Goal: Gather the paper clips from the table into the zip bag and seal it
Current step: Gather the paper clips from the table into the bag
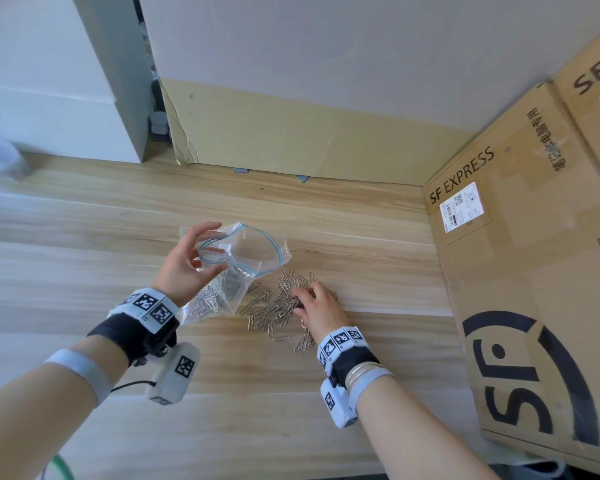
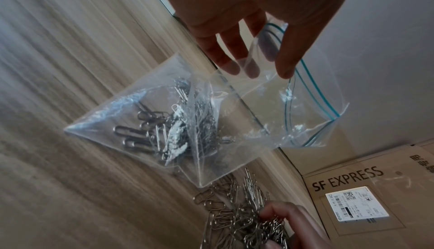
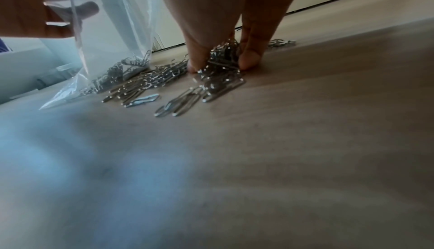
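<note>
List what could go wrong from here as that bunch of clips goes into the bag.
1. The right hand pinches a tangled bunch from the paper clips on the table; stragglers hanging from it could drop on the way.
2. The left hand holds the zip bag by one side of its mouth only; the slack far lip could fold in and clips miss.
3. The bag is tilted with clips already inside; a jolt might spill them.

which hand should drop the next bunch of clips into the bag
The right hand: its fingers already pinch a clump from the paper clips on the table. The left hand is busy holding the zip bag open beside the pile.
</note>
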